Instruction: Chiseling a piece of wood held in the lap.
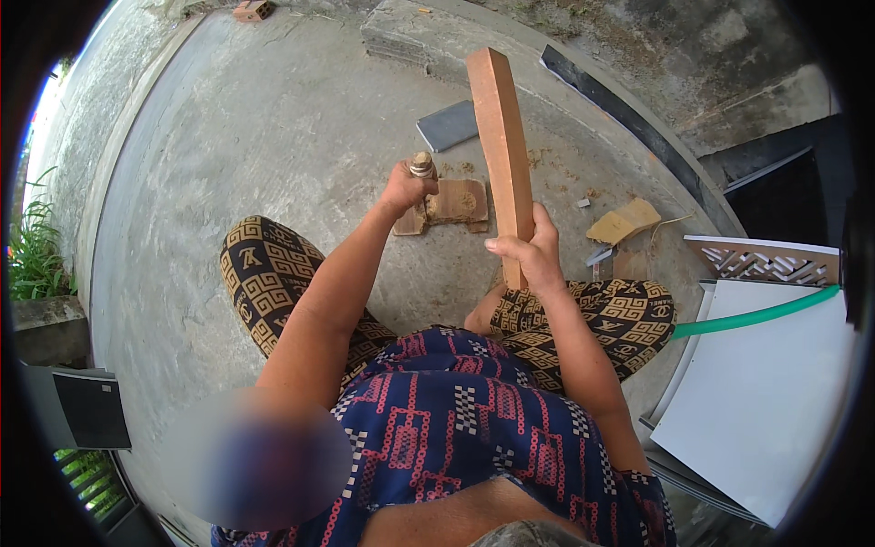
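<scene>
1. Top: dark blue, printed with red chain-like links and small black-and-white checked blocks.
2. Trousers: black, covered in a tan key-pattern and letter-like motifs, on both knees.
3. Forearms bare; left hand [407, 187] and right hand [533, 251] wear no gloves.

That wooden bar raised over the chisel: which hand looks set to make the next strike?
Probably the right hand: it grips the wooden bar, raised upright. The left hand holds the chisel on the small block.

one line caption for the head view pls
Seated person raises a wooden bar in the right hand while the left hand holds a chisel on a wood block.
</scene>
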The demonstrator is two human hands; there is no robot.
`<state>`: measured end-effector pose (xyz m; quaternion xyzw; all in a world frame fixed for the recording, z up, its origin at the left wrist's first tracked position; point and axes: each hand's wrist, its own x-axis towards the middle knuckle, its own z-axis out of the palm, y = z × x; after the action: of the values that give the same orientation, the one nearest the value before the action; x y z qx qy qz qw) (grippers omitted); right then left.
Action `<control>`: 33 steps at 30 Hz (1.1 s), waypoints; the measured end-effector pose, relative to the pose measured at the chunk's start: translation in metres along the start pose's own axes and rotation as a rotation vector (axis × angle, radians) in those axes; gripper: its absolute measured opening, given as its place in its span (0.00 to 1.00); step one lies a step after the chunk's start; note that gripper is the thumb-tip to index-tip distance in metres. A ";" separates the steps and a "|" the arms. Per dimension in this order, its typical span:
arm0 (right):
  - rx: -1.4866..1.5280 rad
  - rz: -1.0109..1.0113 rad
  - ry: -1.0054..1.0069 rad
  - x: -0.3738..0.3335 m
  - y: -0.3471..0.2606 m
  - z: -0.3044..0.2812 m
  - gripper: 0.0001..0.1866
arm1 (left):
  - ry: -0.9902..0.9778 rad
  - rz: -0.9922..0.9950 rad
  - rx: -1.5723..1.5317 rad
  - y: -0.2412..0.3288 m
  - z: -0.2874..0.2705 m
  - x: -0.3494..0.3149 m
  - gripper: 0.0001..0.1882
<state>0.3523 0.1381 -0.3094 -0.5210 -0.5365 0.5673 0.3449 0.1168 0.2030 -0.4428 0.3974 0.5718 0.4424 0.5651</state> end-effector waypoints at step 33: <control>-0.481 -0.238 -0.154 -0.006 0.006 0.015 0.37 | 0.060 0.084 -0.141 -0.009 0.002 -0.001 0.10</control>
<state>0.3400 0.1274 -0.3153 -0.4765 -0.7378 0.4170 0.2339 0.1193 0.1998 -0.4514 0.3670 0.5386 0.5166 0.5552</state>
